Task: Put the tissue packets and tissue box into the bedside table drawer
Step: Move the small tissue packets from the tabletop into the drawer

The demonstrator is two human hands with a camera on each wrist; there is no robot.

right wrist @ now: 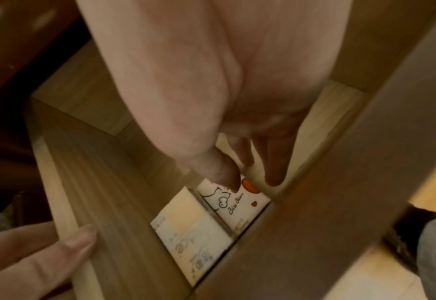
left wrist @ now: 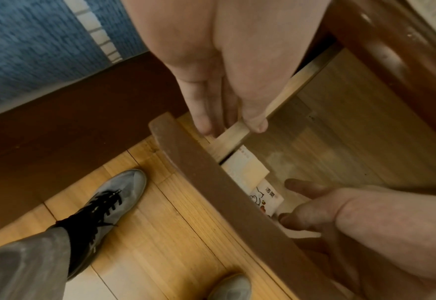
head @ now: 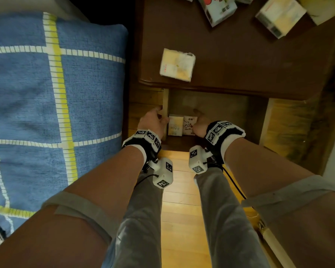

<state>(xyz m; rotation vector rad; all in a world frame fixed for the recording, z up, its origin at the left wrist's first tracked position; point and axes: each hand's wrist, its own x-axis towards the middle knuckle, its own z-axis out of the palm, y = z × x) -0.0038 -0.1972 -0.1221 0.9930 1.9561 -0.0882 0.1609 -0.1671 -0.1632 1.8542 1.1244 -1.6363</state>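
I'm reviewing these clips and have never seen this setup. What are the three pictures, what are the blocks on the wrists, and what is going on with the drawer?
No robot here: a person wears three cameras. The head view looks down at both arms; the white blocks on the wrists are the other two cameras, looking along each hand. The left hand grips the side wall of the open drawer. The right hand reaches into the drawer, its thumb touching the cartoon-printed tissue packet, which stands beside a yellow-and-white tissue packet. Another packet lies on the bedside table top, with more at its far edge. A blue bed cover is to the left.
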